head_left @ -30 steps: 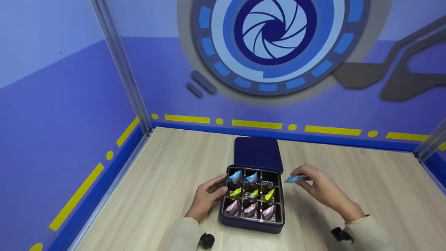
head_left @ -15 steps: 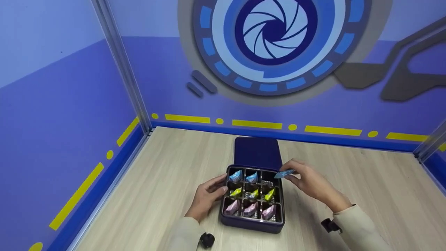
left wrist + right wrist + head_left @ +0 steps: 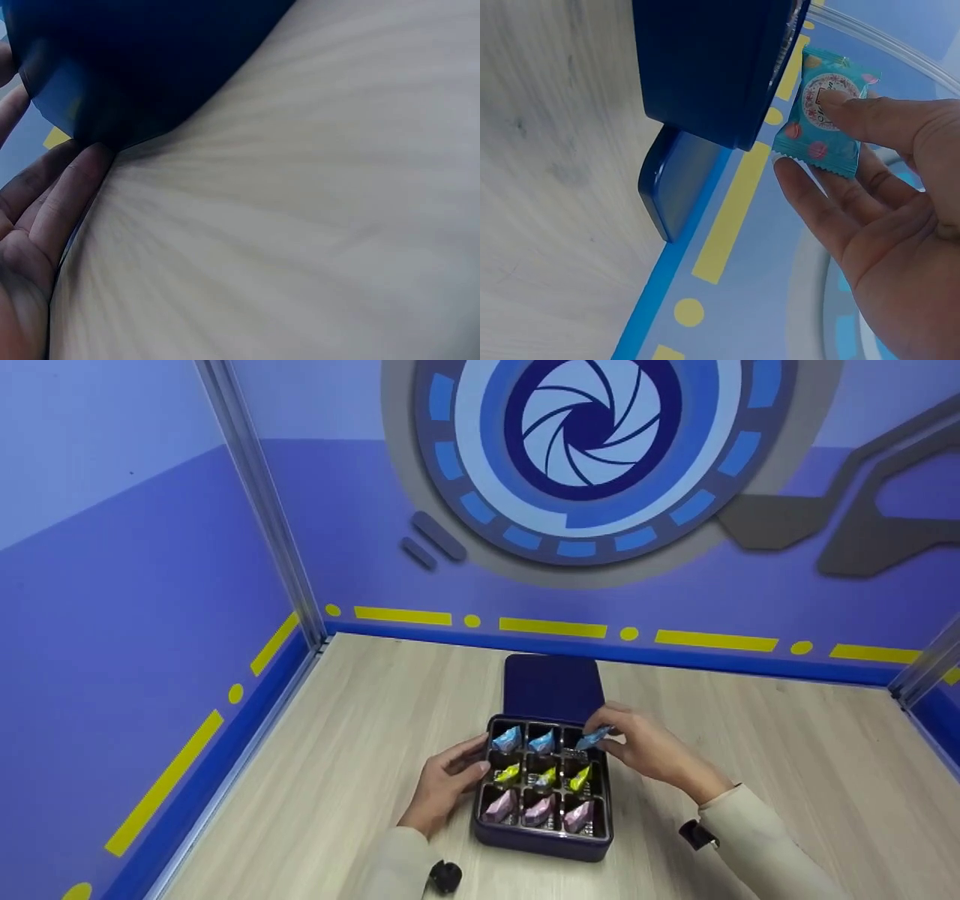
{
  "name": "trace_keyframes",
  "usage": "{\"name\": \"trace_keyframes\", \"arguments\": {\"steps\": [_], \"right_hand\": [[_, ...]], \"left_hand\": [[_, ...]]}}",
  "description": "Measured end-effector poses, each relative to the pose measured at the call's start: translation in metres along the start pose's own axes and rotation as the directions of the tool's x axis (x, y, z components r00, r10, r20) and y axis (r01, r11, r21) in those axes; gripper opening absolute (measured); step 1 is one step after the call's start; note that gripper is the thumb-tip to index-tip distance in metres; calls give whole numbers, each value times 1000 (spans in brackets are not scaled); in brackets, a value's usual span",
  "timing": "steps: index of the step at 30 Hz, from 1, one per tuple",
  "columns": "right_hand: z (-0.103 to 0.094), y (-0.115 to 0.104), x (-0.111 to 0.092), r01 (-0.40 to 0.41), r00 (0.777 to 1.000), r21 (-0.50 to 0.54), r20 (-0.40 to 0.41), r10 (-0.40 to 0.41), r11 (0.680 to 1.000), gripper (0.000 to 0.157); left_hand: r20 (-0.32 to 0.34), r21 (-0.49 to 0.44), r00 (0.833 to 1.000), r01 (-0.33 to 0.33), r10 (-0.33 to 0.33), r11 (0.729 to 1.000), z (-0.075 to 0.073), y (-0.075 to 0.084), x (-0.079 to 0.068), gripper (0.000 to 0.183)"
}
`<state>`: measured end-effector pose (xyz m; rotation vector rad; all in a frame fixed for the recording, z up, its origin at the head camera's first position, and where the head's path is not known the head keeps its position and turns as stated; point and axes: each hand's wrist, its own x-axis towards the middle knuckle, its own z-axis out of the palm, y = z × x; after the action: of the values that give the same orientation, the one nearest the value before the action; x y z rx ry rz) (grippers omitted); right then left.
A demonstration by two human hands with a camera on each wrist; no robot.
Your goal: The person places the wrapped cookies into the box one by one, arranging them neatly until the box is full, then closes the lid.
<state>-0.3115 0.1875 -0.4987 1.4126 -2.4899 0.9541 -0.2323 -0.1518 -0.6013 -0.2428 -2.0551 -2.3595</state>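
A dark blue tin (image 3: 540,846) with a black divided tray stands on the table. Wrapped candies lie in its compartments: blue (image 3: 507,739) in the far row, yellow (image 3: 580,778) in the middle, pink (image 3: 498,807) nearest. My left hand (image 3: 444,786) rests against the tin's left side, fingers fairly straight in the left wrist view and thumb by the rim. Between thumb and fingers, my right hand (image 3: 651,750) pinches a blue candy (image 3: 826,112) over the far right compartment, which shows no candy inside. The right wrist view shows its round white label.
Behind the tin lies its dark blue lid (image 3: 553,686), apparently flat on the wooden table (image 3: 390,697). Blue printed panels (image 3: 360,525) enclose the back and left. A black wrist strap piece (image 3: 699,834) hangs under the right sleeve.
My right hand has moved left with the blue candy, from beside the tin to above its far right compartment. The left hand and the tin have stayed put.
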Motion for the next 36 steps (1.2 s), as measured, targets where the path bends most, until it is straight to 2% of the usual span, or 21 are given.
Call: {"name": "trace_keyframes", "arguments": {"steps": [10,17,23,36], "right_hand": [[7,4,4,-7,999,-38,32,9,999,30],[12,5,6,-27,997,-64,70,32,998,28],[16,5,6,-28,994,-80,99,36,996,28],[19,8,5,-38,993,-70,108,45,997,25]], "left_hand": [[-7,-36,1000,11,-11,999,1,2,1,51],[-4,-13,1000,-1,1,1000,1,0,1,52],[-6,1,1000,15,-15,1000,0,0,0,51],[-23,5,1000,17,-17,1000,1,0,0,50]]}}
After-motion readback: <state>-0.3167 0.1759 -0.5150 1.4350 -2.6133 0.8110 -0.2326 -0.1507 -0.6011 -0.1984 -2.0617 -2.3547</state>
